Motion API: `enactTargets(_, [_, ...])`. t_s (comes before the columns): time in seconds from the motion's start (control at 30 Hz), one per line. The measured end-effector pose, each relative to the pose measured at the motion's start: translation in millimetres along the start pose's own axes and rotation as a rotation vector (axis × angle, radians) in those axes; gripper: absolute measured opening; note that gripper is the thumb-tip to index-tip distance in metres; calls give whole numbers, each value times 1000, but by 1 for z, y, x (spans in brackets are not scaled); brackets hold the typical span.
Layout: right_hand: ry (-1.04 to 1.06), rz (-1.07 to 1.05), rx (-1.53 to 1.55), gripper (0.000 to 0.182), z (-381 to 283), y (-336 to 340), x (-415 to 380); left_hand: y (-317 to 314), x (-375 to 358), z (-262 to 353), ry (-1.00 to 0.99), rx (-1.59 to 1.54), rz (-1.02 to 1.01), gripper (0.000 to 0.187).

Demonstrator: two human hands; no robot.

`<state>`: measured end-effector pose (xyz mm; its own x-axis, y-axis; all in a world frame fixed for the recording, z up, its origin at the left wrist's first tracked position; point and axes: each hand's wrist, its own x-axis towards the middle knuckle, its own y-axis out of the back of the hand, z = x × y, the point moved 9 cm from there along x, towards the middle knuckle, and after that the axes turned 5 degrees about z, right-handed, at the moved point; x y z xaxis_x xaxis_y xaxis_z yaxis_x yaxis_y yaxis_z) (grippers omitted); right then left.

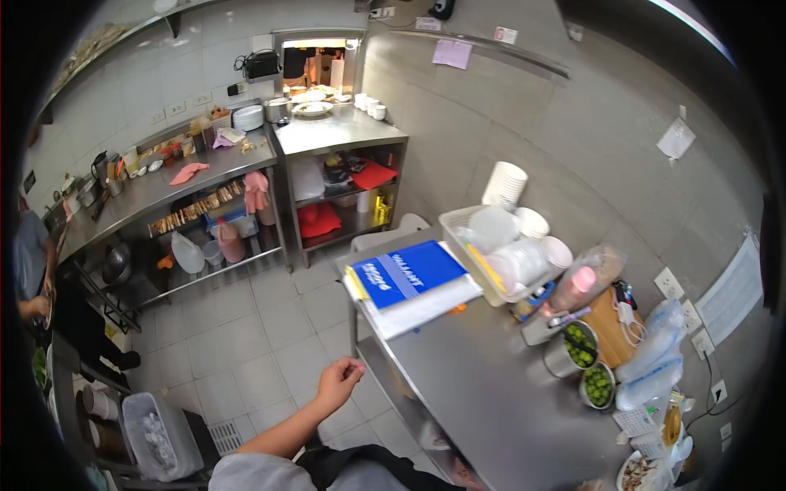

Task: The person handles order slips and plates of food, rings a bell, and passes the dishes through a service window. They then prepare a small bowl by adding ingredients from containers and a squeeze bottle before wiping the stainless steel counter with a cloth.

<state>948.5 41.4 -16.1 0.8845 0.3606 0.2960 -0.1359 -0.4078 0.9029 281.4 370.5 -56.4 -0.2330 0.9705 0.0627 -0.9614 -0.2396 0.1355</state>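
Blue rectangular pad (405, 272) on smooth metal worktop (467, 380).
Flat pad overlies white sheets (442, 306); left hand (342, 383) is near worktop edge, fingers curled narrow.

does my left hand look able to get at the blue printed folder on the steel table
Probably yes: your left hand is just beside the steel table, and the blue printed folder lies uncovered on white papers, with nothing visibly between.
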Motion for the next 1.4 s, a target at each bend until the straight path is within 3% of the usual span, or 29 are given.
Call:
enactTargets(0.03, [127, 46, -326, 42, -102, 19, -33, 19, 12, -6, 10, -18, 0, 14])
enactTargets(0.2, [570, -167, 143, 36, -291, -139, -147, 129, 70, -31, 59, -37, 26, 13])
enactTargets(0.23, [698, -282, 298, 43, -335, -141, -193, 147, 81, -35, 72, -55, 31, 13])
enactTargets(0.3, [777, -793, 398, 40, -417, -134, -287, 174, 102, -39, 106, -86, 5, 13])
enactTargets(0.37, [620, -1389, 675, 24, -493, -112, -378, 185, 127, -35, 138, -118, -70, 14])
enactTargets(0.47, [623, -1534, 907, 29, -615, -96, -439, 178, 168, -43, 102, -98, -322, 21])
enactTargets(0.57, [545, -1682, 1206, 38, -730, -109, -467, 167, 219, -39, 286, -327, -520, 34])
enactTargets(0.6, [781, -1559, 1204, 35, -776, -93, -467, 163, 231, -35, 417, -504, -565, 43])
enactTargets(0.67, [1216, -1284, 1171, 29, -852, -59, -470, 173, 276, -29, 433, -574, -513, 45])
enactTargets(0.77, [1288, -1094, 1246, 22, -938, -66, -448, 217, 364, -15, 406, -484, -277, 36])
enactTargets(0.8, [1097, -1137, 1328, 15, -962, -81, -433, 240, 388, -20, 404, -421, -210, 33])
enactTargets(0.9, [947, -1098, 1307, 12, -1020, -124, -403, 288, 455, -7, 286, -350, -18, 26])
enactTargets(0.93, [975, -1000, 1350, 9, -1037, -123, -394, 299, 477, 2, 227, -352, 44, 25])
enactTargets(1.13, [852, -1025, 1212, 5, -1112, -176, -356, 342, 624, 22, -20, -281, 185, 43])
enactTargets(1.23, [887, -852, 1162, 7, -1154, -187, -319, 354, 720, 29, -119, -81, 184, 39])
enactTargets(1.37, [756, -772, 1246, 13, -1213, -186, -271, 355, 847, 49, -152, -84, 176, 33])
enactTargets(1.4, [828, -709, 1167, 13, -1235, -178, -261, 360, 881, 43, -184, 2, 181, 35])
